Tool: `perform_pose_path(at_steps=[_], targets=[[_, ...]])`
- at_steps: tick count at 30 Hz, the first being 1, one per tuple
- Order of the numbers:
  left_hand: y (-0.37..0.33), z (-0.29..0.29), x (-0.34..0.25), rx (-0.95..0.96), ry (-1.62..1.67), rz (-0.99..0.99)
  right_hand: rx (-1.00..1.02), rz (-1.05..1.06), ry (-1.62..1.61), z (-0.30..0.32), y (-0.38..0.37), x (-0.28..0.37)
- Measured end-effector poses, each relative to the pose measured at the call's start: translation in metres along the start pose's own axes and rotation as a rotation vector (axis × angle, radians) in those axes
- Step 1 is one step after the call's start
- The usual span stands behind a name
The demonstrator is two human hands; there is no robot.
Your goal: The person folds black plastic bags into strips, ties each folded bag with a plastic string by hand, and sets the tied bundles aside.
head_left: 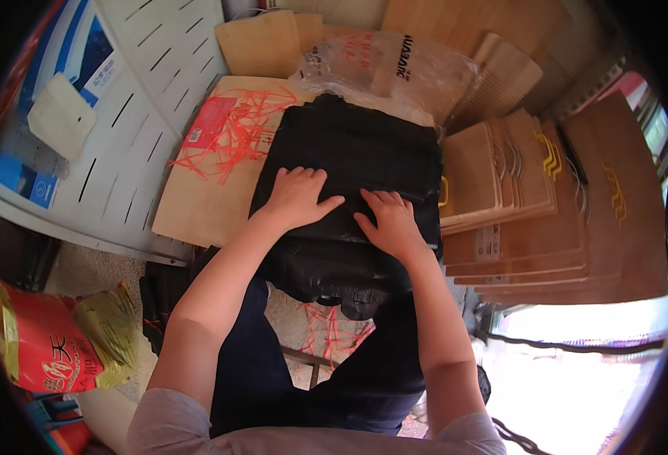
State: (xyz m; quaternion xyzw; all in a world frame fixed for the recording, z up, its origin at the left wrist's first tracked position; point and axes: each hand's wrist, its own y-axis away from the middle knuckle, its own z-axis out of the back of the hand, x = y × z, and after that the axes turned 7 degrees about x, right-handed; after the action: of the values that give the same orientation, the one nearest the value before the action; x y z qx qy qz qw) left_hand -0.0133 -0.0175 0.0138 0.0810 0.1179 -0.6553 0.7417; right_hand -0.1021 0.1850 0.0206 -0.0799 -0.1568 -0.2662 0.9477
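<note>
A stack of black plastic bags [356,140] is spread over a pale wooden board [201,201] in front of me. Its near end droops past the board's front edge above my knees. My left hand [301,199] rests palm down on the black plastic, thumb stretched toward the middle. Also flat on the plastic is my right hand [391,221], its fingers apart, a short way to the right and slightly nearer. Neither hand grips anything. Left of the plastic, a tangle of red plastic strips [252,125] lies on the board beside a red packet [212,120].
Wooden boards with handles [470,171] stand stacked at the right. A clear plastic wrapper [379,68] lies at the back. At the left rises a white slotted panel [148,98]; a red and yellow sack [53,334] sits below it. More red strips [326,334] litter the floor.
</note>
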Motion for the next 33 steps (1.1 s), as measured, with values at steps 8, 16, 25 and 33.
perform_pose_path(at_steps=[8,16,25,33], targets=[[0.012,-0.011,-0.007,-0.048,0.01,-0.031,0.265,-0.107,-0.044,0.015,-0.011,0.001],[0.016,-0.013,-0.01,0.029,0.081,-0.012,0.26,-0.107,-0.093,0.014,-0.008,0.003],[0.018,0.022,-0.009,-0.379,0.07,-0.396,0.133,0.088,-0.266,0.045,0.002,0.018],[0.025,0.035,0.14,-0.67,-0.003,0.401,0.192,-0.239,-0.744,0.048,0.012,-0.009]])
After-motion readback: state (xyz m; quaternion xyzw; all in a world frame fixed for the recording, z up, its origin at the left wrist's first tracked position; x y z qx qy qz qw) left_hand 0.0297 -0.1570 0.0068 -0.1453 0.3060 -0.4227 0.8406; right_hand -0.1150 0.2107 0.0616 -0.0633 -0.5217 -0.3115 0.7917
